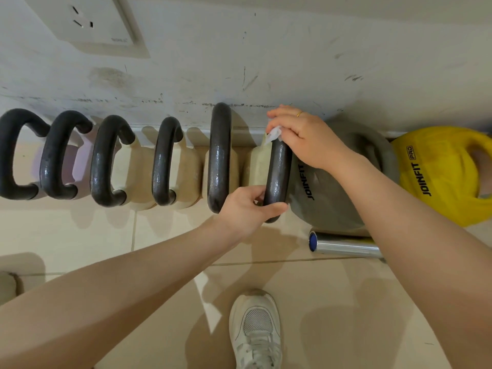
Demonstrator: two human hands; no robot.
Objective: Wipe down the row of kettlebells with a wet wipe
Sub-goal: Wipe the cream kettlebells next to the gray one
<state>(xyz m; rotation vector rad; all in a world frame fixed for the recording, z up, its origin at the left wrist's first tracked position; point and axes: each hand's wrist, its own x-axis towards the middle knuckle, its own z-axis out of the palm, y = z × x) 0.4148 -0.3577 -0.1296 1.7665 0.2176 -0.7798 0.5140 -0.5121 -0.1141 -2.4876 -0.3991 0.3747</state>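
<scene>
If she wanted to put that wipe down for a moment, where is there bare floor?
Bare tile lies in front of the kettlebell row, left of her left forearm, and more lies between the white shoe and the metal bar. Along the wall it is crowded: handles stand close together, with the grey kettlebell and yellow one packed in.

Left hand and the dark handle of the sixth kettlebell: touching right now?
Touching. The head view shows the left hand curled round the near end of the dark handle, thumb lying across it, while the right hand presses the wet wipe onto its far end.
</scene>
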